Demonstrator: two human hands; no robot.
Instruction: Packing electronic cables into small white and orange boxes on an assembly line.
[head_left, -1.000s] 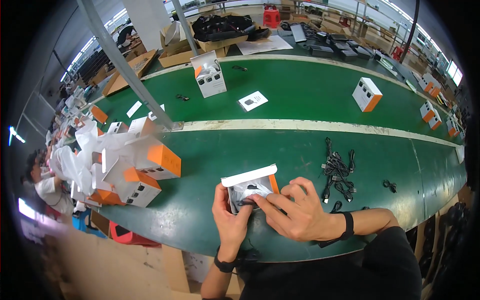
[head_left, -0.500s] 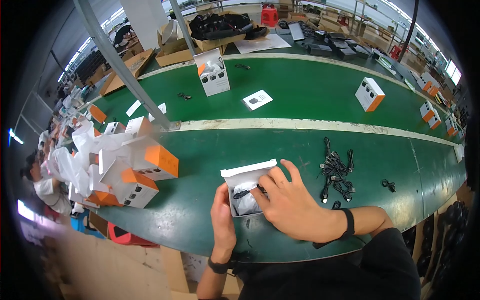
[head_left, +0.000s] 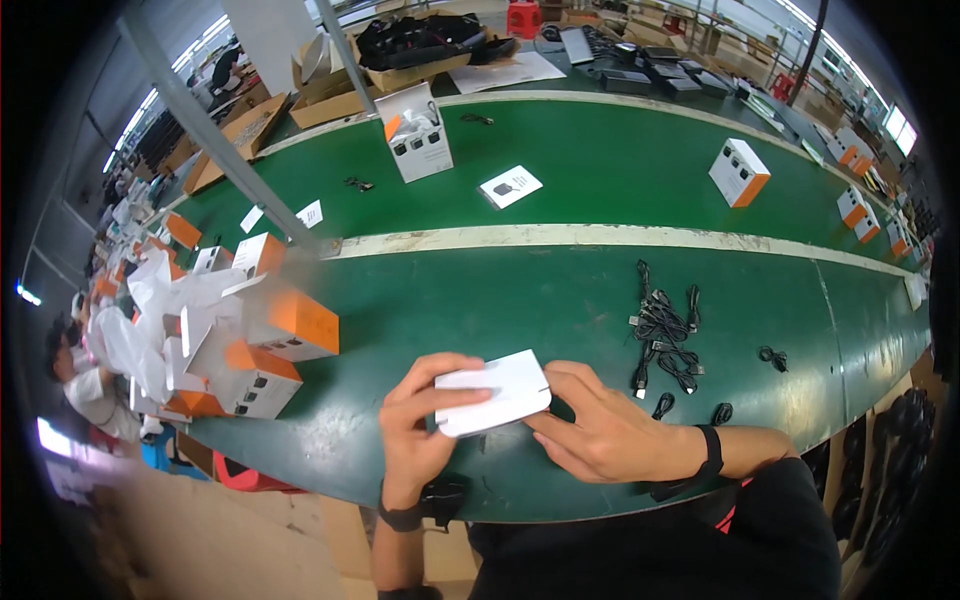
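Nearest, at the lower edge, two forearms with dark wristbands over the front rim of the green tabletop (head_left: 560,310). Left hand (head_left: 418,432) wrapped around the left end of a white box (head_left: 495,392), thumb across its top, fingers (head_left: 455,362) curled over the far edge, grasping it. Right hand (head_left: 602,432) flat beside and partly under the box's right end, fingers (head_left: 572,377) stretched out, touching but not clenched around it. Box closed, tilted slightly, resting low at the near edge of the tabletop between both hands. Just right of the right hand, a tangle of black cables (head_left: 665,330), with a few loose ones (head_left: 771,356) further right. To the left, a heap of white-and-orange boxes (head_left: 255,345) and crumpled white wrappers (head_left: 150,320). Beyond, a pale strip (head_left: 600,238) running across the tabletop. Past it, an open box (head_left: 418,145) standing upright, a flat white card (head_left: 510,186) near it, and an orange-sided box (head_left: 739,172) well apart to the right. Farthest, cardboard cartons (head_left: 400,60) with dark goods. At the left rim, another person (head_left: 85,385), blurred.
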